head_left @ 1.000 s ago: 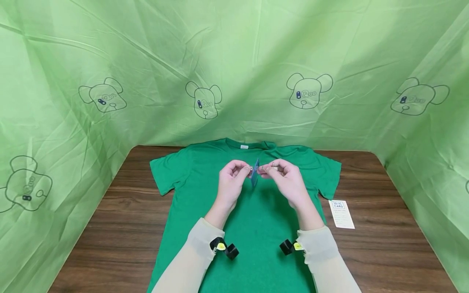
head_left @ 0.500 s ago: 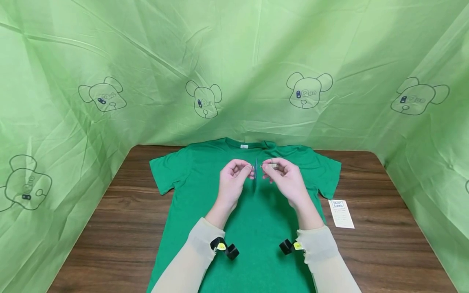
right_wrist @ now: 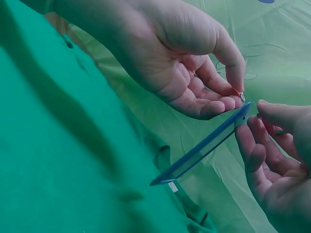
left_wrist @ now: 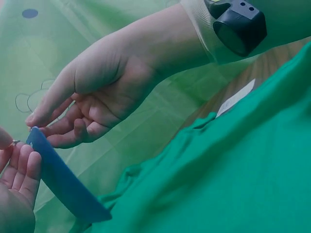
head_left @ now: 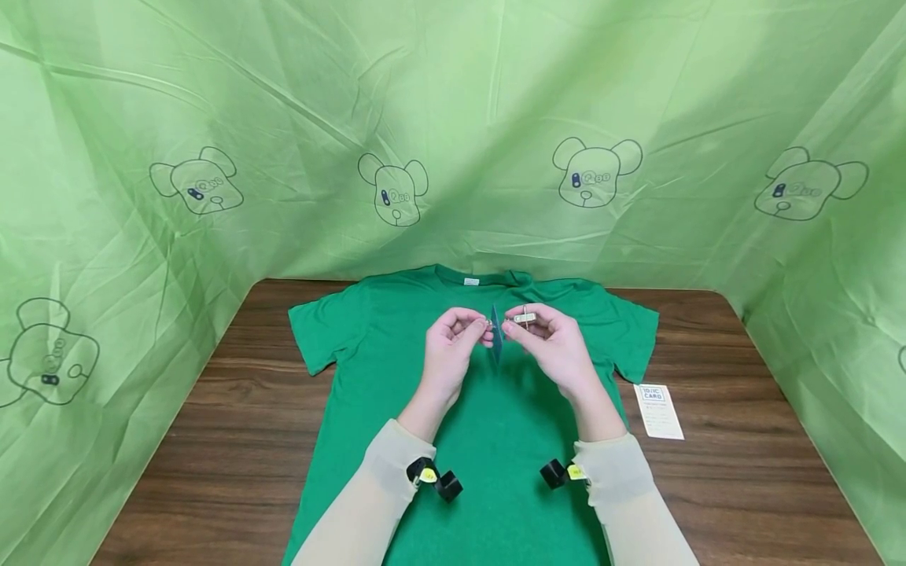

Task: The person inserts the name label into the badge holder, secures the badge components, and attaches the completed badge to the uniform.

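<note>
Holder: between both hands, over shirt
Left hand: pinching small metal piece at holder's top edge
Right hand: pinching clip
Handling: holder likely light, stiff, slightly slippery; clip probably hard, fiddly
Hold points: holder's side edges; clip's body

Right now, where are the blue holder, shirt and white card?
Blue holder (left_wrist: 68,178), left wrist view: middle of its face.
Shirt (head_left: 502,428), head view: middle of its front.
White card (head_left: 661,413), head view: middle of printed face.
</note>
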A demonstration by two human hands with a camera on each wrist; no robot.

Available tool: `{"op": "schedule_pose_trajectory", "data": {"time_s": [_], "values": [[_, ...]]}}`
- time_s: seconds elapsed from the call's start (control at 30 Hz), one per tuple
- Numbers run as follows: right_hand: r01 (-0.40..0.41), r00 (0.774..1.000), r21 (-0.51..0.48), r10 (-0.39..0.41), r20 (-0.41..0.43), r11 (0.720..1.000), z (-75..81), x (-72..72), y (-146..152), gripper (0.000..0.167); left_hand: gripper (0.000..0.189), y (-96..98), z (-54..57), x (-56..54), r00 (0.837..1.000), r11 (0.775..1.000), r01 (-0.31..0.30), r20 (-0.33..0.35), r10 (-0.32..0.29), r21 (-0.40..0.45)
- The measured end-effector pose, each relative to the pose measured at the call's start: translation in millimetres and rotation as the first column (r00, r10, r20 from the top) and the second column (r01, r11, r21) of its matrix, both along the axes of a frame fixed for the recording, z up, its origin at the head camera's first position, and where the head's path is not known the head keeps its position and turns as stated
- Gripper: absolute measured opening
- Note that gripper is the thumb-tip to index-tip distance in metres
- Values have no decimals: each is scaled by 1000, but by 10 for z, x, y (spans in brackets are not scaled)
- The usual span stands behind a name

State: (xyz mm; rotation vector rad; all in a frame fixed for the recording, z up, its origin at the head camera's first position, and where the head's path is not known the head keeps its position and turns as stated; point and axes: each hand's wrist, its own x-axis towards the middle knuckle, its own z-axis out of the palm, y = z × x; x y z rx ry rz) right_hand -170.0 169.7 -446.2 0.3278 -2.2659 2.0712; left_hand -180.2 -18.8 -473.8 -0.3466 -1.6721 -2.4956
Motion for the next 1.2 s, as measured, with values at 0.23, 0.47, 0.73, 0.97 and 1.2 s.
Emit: {"op": "schedule_pose_trajectory", "data": {"time_s": [0.23, 0.47, 0.73, 0.97, 1.2], "values": [[15, 999, 57, -13, -35, 998, 1, -23, 0, 30, 13, -22, -3, -16, 1000, 1000, -3, 15, 3, 13], [21, 999, 76, -19, -26, 997, 7, -18, 22, 27, 21, -73, -3, -14, 1000, 999, 5, -27, -6, -51], [17, 1000, 58, -16, -16, 998, 14, -2, 31, 23, 29, -163, -21, -32, 993, 981, 69, -82, -85, -182], [12, 1000, 67, -10, -23, 998, 32, 12, 43, 28, 57, -266, -81, -84, 975, 931, 140, -115, -188, -337], [3, 1000, 62, -1, -31, 998, 55, 21, 67, 30, 88, -316, -130, -127, 952, 852, 182, -129, -278, -491]]}}
